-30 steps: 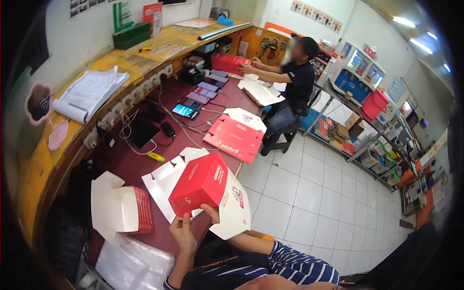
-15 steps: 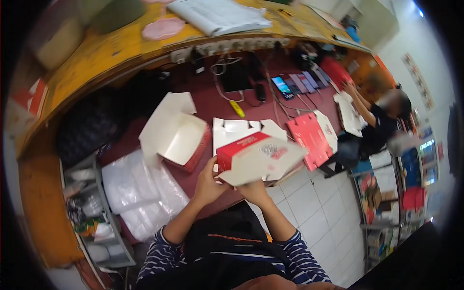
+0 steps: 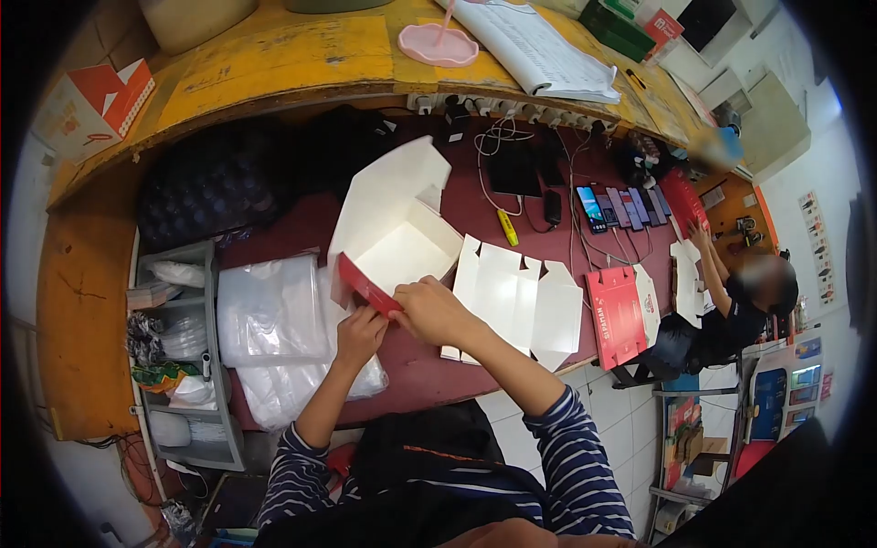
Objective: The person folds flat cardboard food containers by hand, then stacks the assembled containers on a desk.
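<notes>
A folded box with a white inside (image 3: 402, 251) and a red outer wall stands open on the dark red table. My left hand (image 3: 362, 336) pinches the near end of its red wall. Right beside it, my right hand (image 3: 431, 312) has its fingers closed on the same edge. To the right of the box lie unfolded white cardboard (image 3: 501, 290) and a flat red printed carton (image 3: 618, 315). Clear plastic bags (image 3: 274, 310) are stacked left of my left hand.
Several phones (image 3: 630, 208), a yellow marker (image 3: 507, 228) and cables lie at the back. A grey drawer rack (image 3: 228, 384) stands at the left. A yellow shelf (image 3: 301, 64) runs above. At the right, a seated person (image 3: 754, 297) handles red and white cardboard.
Both hands have moved left to the open box. The closed red and white box they held half a second ago is no longer in them. The view has shifted.
</notes>
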The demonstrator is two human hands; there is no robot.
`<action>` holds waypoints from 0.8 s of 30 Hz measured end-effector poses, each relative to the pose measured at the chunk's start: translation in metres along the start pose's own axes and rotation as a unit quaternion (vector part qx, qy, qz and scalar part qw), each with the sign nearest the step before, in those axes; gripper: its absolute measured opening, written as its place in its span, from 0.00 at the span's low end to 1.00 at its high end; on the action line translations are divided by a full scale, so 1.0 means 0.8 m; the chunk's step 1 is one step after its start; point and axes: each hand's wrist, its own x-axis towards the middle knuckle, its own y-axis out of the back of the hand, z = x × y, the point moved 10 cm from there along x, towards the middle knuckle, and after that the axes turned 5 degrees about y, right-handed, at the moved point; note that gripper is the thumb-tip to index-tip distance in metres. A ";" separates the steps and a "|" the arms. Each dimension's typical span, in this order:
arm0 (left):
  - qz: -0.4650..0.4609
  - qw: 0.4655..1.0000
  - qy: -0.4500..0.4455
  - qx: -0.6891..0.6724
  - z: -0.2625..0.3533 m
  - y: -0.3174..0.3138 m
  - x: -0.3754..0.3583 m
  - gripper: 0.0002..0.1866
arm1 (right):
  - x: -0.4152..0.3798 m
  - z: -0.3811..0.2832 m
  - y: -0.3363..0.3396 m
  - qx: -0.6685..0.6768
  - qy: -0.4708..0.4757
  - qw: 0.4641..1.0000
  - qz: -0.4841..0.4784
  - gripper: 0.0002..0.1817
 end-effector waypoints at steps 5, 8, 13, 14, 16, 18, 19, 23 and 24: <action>0.007 0.999 -0.044 -0.028 0.002 0.002 -0.002 0.06 | 0.006 0.031 -0.021 -0.048 -0.037 0.998 0.004 0.11; -0.002 0.997 -0.065 -0.039 -0.002 -0.001 -0.004 0.07 | 0.004 0.026 -0.039 -0.109 -0.043 0.993 -0.005 0.11; -0.010 0.991 -0.121 -0.050 0.001 0.000 -0.005 0.10 | 0.008 0.025 -0.060 -0.182 -0.073 0.980 -0.027 0.08; -0.002 0.990 -0.119 -0.074 -0.011 -0.007 -0.013 0.10 | 0.010 0.029 -0.063 -0.165 -0.106 0.980 -0.026 0.08; 0.007 0.989 -0.103 -0.109 -0.018 -0.009 -0.011 0.10 | 0.018 0.024 -0.075 -0.159 -0.100 0.978 -0.086 0.08; -0.043 0.989 -0.107 -0.089 -0.019 -0.020 -0.009 0.12 | 0.020 0.020 -0.104 -0.226 -0.092 0.965 -0.100 0.08; -0.056 0.989 -0.111 -0.085 -0.021 -0.027 -0.012 0.13 | 0.021 0.020 -0.101 -0.247 -0.085 0.962 -0.078 0.07; -0.091 0.992 -0.056 -0.062 -0.022 -0.044 -0.024 0.10 | 0.046 0.061 -0.104 -0.095 -0.151 0.975 -0.131 0.07; -0.109 0.992 -0.054 -0.033 -0.023 -0.051 -0.025 0.09 | 0.058 0.065 -0.112 -0.033 -0.141 0.983 -0.113 0.07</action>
